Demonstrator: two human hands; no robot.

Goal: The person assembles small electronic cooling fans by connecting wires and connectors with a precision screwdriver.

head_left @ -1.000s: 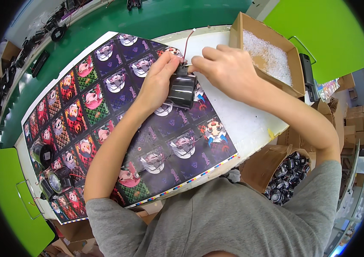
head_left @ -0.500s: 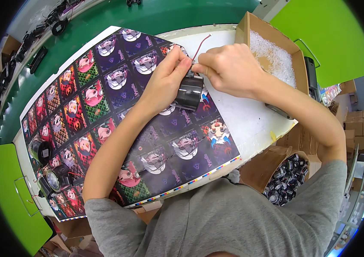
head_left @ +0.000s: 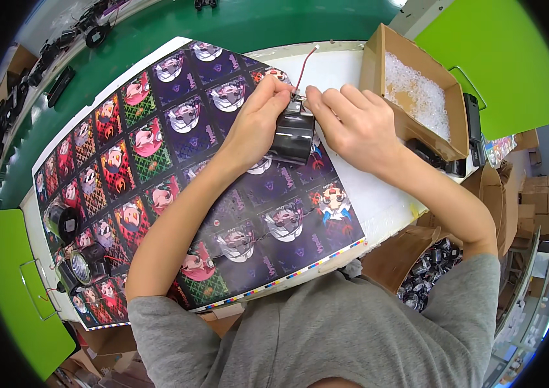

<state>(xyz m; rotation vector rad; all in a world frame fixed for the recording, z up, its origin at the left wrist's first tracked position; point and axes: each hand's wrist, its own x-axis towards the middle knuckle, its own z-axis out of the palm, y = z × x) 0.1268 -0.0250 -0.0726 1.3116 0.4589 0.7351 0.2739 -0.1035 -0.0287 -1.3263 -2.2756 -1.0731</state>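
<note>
My left hand (head_left: 252,129) is closed around the side of a shiny black cylindrical housing (head_left: 293,139), held over the right part of a printed sheet. From the housing's upper end a thin dark red wire (head_left: 304,70) with a pale tip sticks up and away from me. My right hand (head_left: 358,129) has its fingers curled, with thumb and forefinger pinched at the upper right of the housing, near the base of the wire. Whatever small piece lies between those fingertips is hidden.
The large printed sheet (head_left: 232,213) with cartoon figures covers most of the white table. A cardboard box (head_left: 459,132) of clear plastic bits (head_left: 410,81) stands at the right. Black round lamp parts (head_left: 80,268) lie at the left. Below the table, a carton (head_left: 391,262) contains several dark parts (head_left: 426,271).
My right hand has drawn down and slightly right from the wire to the housing's upper edge, uncovering its upper end. My left hand still grips the housing.
</note>
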